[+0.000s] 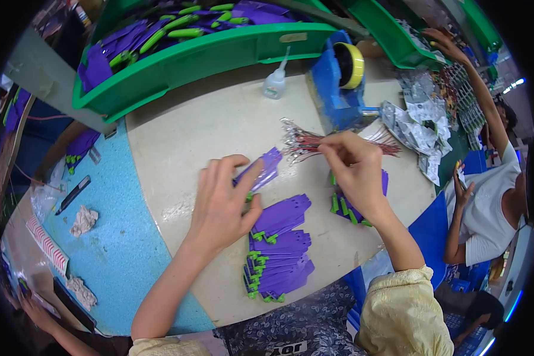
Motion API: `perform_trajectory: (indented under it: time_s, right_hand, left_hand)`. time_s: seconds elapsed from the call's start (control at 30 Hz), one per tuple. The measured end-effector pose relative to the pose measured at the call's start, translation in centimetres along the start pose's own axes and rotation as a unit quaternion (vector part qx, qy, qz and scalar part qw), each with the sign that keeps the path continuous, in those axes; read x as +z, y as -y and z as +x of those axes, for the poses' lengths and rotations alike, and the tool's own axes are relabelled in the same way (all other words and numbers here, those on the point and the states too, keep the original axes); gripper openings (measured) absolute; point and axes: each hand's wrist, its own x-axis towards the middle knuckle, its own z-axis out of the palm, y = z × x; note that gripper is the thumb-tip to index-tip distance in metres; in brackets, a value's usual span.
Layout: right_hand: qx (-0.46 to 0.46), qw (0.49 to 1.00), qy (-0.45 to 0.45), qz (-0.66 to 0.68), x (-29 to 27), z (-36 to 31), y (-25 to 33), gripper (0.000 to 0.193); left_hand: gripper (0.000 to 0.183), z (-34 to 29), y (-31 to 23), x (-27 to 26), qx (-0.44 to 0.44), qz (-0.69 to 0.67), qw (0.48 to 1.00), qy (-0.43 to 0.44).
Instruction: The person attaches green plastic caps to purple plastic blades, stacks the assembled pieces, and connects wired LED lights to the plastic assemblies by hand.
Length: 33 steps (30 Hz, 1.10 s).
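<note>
My left hand (216,202) holds a flat purple piece with a green end (270,166) between thumb and fingers, tilted above the table. My right hand (356,169) has its thumb and forefinger pinched at a bundle of thin red wires (302,142) with silvery ends; how many wires are between the fingertips is hidden. Below my left hand lies an overlapping row of purple pieces with green ends (282,261). A smaller group of these pieces (344,204) lies partly under my right hand and wrist.
A green bin (207,62) full of purple and green pieces stands at the back. Near it are a small dropper bottle (275,83) and a blue tape dispenser (332,98). Crumpled silvery packets (418,130) lie right. A co-worker (486,202) sits at the right; a knife (73,194) lies left.
</note>
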Motion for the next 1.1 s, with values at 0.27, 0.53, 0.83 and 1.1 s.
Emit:
perform_trajectory:
  time_s: [0.27, 0.53, 0.83, 1.1]
  right_hand:
    - [-0.265, 0.938, 0.017, -0.223, 2.1, -1.0, -3.6, 0.012]
    - [-0.035, 0.969, 0.127, 0.208, 1.5, -2.0, 0.8, 0.013]
    - [-0.242, 0.946, 0.214, -0.021, 7.6, 0.2, 2.4, 0.012]
    - [-0.22, 0.95, 0.219, 0.019, 8.2, 1.7, 1.3, 0.013]
  left_hand:
    - [0.024, -1.3, -2.2, -0.6, 0.069, -0.084, 0.993, 0.042]
    - [0.022, -2.3, -1.7, -0.5, 0.011, -0.025, 1.0, -0.014]
    - [0.047, -1.8, -1.3, 0.0, -0.129, -0.152, 0.979, -0.031]
    - [0.054, -1.1, -1.3, 0.6, -0.19, -0.205, 0.96, -0.011]
